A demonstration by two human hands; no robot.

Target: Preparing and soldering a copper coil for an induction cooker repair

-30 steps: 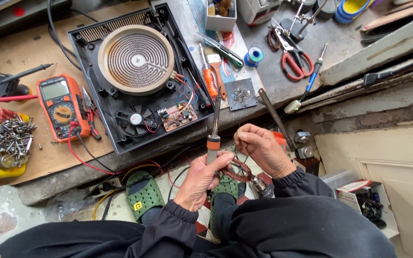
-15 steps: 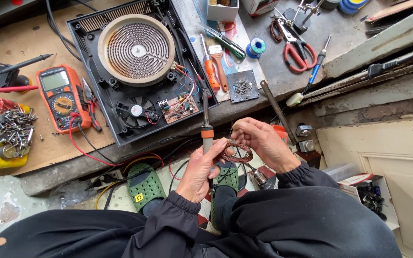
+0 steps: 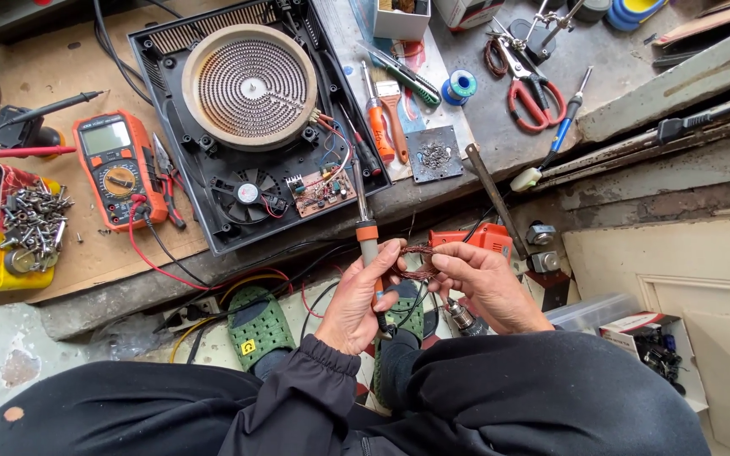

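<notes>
Between the person's knees, low in the head view, the two hands meet over a small bundle of copper wire. The left hand is closed around the grey handle of a soldering iron, fingers wrapped and pressed tight, with the orange collar just above the fist and the metal shaft pointing up and away toward the workbench. The right hand pinches the copper wire between thumb and fingertips, holding it just beside the iron's handle, so that the wire sits between the two hands and touches both. Whether the wire is a loose tangle or a wound coil cannot be told.

Beyond the iron's tip lies an opened cooktop with its round heating coil, a small fan and a circuit board exposed in a black case. Left of that, well away from the left hand, rests an orange multimeter with red and black leads, and farther left a yellow tray of screws. Just behind the right hand sits an orange power tool. Farther up the bench from the right hand are red-handled scissors, an orange screwdriver and a small blue spool. Under the left wrist a green clog shows on the floor.
</notes>
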